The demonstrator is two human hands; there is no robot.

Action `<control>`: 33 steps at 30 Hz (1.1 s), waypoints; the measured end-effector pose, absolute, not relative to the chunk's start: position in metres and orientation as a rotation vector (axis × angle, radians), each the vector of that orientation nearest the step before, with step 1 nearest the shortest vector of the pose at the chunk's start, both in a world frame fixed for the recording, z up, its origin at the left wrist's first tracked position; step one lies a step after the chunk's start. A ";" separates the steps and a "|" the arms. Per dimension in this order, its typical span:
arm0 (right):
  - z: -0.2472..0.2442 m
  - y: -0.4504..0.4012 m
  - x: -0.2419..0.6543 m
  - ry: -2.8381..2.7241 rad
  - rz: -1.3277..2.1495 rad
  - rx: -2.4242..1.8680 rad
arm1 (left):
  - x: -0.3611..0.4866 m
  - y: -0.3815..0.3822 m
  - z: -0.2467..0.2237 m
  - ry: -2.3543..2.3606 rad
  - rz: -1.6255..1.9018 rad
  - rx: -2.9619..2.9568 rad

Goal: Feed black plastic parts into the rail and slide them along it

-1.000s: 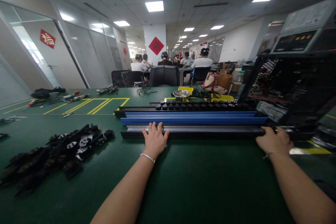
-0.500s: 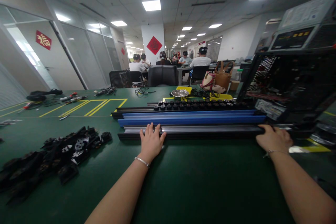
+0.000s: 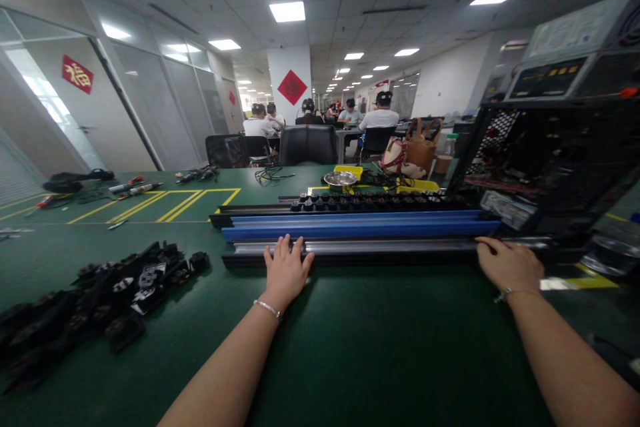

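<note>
A long black rail with a grey, shiny groove (image 3: 390,248) lies across the green table. My left hand (image 3: 287,268) rests on its left part with the fingers spread. On the rail's right part lies my right hand (image 3: 511,265), its fingers apart and bent over the edge. Directly behind is a blue rail (image 3: 360,227), parallel to the first. Beyond the blue one, a row of small black parts (image 3: 370,201) stands along another black rail (image 3: 250,211). What lies under my palms is hidden.
Black parts (image 3: 100,300) lie heaped at the left. An open computer case (image 3: 540,167) stands at the right. Behind the rails are a metal bowl (image 3: 341,179), yellow trays (image 3: 419,185) and cables (image 3: 273,175). Several people sit at tables farther back.
My right hand has shifted a little to the left along the rail, and its fingers look more spread. My left hand stays on the rail. The whole view has moved slightly.
</note>
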State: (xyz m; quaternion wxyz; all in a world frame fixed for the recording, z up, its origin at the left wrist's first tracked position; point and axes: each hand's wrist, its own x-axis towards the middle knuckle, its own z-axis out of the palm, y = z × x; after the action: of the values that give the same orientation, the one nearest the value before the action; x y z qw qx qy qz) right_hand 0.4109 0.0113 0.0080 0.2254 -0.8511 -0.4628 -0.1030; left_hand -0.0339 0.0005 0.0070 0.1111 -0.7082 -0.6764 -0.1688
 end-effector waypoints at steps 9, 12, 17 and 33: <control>0.013 0.011 0.402 -1.244 -0.257 -2.327 | -0.035 0.001 0.006 -1.992 -0.505 -2.089; 0.012 0.011 0.402 -1.205 -0.253 -2.307 | -0.035 0.001 0.006 -1.988 -0.503 -2.086; 0.011 0.012 0.401 -1.226 -0.287 -2.238 | -0.035 0.001 0.006 -1.975 -0.503 -2.081; 0.010 0.016 0.403 -1.275 -0.307 -2.301 | -0.034 0.000 0.007 -1.982 -0.497 -2.077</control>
State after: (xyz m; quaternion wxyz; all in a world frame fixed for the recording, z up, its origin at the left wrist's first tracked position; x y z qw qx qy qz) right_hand 0.4032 0.0155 0.0103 0.2442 -0.8424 -0.4670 -0.1123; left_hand -0.0345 0.0002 0.0069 0.1139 -0.7082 -0.6759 -0.1694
